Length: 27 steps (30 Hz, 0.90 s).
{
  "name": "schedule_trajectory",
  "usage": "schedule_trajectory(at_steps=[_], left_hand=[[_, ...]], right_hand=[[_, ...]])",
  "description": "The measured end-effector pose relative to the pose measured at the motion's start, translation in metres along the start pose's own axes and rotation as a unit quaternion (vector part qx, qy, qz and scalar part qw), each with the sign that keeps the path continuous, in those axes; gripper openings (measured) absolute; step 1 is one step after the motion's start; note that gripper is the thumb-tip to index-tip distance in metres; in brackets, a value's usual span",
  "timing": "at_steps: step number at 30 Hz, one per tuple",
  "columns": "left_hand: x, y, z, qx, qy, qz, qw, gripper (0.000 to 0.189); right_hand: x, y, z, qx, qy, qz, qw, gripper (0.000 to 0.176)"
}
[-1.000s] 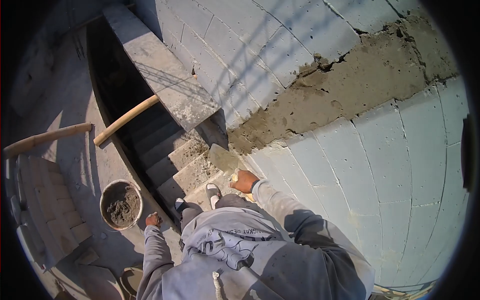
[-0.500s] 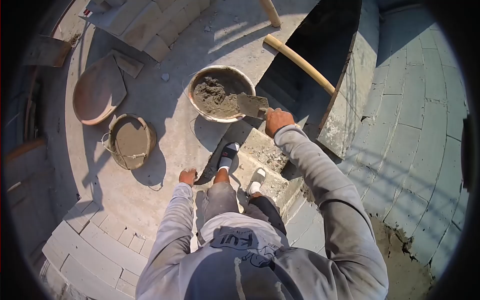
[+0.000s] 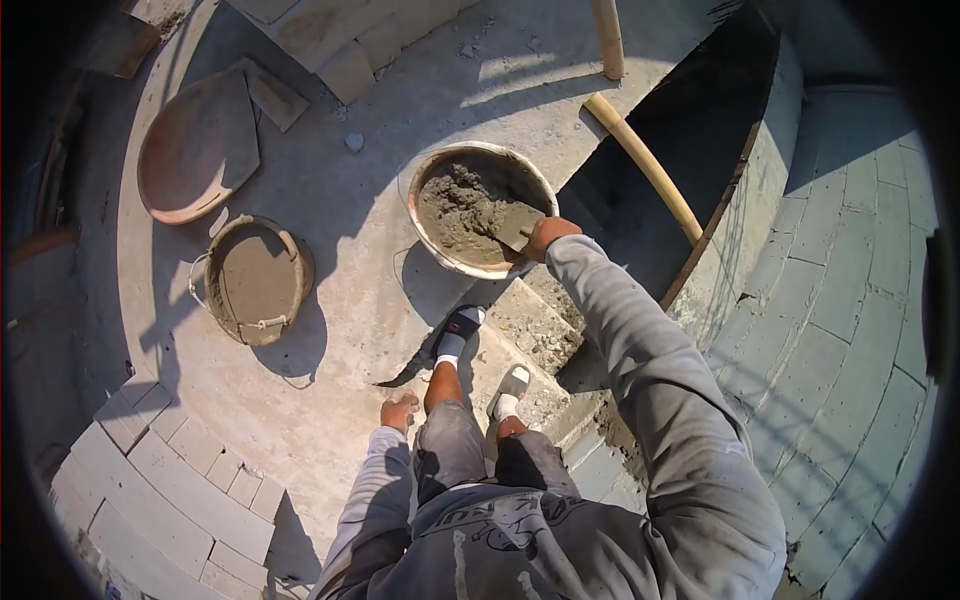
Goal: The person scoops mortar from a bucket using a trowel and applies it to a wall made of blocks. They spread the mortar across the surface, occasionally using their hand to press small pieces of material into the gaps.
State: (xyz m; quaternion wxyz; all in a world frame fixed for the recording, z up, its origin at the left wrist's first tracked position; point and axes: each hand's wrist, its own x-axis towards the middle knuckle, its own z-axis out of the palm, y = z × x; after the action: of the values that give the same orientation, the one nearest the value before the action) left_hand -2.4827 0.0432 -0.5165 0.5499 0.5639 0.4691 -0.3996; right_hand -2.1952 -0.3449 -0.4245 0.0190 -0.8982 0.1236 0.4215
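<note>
My right hand (image 3: 550, 238) is closed around the handle of a trowel (image 3: 517, 226). The trowel's blade dips into wet mortar (image 3: 458, 208), which is heaped toward the far left of a round tub (image 3: 428, 247). My right knuckles are beside the tub's right rim. Low by my left knee hangs my left hand (image 3: 399, 410), its fingers loosely bent and slightly apart, with nothing seen in it.
A bucket (image 3: 302, 280) of smooth grey mix with a rope handle stands left, near a tilted shallow basin (image 3: 200, 150). Grey block wall (image 3: 820, 300) lies right. A dark opening (image 3: 640, 200) with a bamboo pole (image 3: 648, 165) is ahead. Pale blocks (image 3: 180, 500) sit lower left.
The trowel blade has gone from the tub's right rim down into the mortar, and my right hand has come lower. My left hand has shifted slightly right and down. The view has turned a little.
</note>
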Motion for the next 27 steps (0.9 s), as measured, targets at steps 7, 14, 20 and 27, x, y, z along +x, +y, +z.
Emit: schedule_trajectory(at_steps=[7, 14, 20, 27], left_hand=[[-0.009, 0.037, 0.029, 0.016, -0.060, 0.014, 0.998, 0.021], [0.014, 0.062, -0.013, 0.061, 0.009, 0.074, 0.995, 0.025], [-0.003, 0.093, -0.013, 0.142, 0.003, 0.081, 0.987, 0.029], [0.013, 0.147, 0.049, 0.230, -0.177, 0.058, 0.955, 0.017]], right_hand=[[0.001, 0.018, 0.046, 0.146, 0.029, -0.015, 0.989, 0.038], [-0.047, 0.065, 0.083, 0.178, 0.133, -0.058, 0.973, 0.045], [-0.077, 0.059, 0.057, 0.212, 0.054, -0.036, 0.975, 0.039], [-0.270, 0.106, 0.062, 0.248, 0.221, 0.014, 0.943, 0.041]])
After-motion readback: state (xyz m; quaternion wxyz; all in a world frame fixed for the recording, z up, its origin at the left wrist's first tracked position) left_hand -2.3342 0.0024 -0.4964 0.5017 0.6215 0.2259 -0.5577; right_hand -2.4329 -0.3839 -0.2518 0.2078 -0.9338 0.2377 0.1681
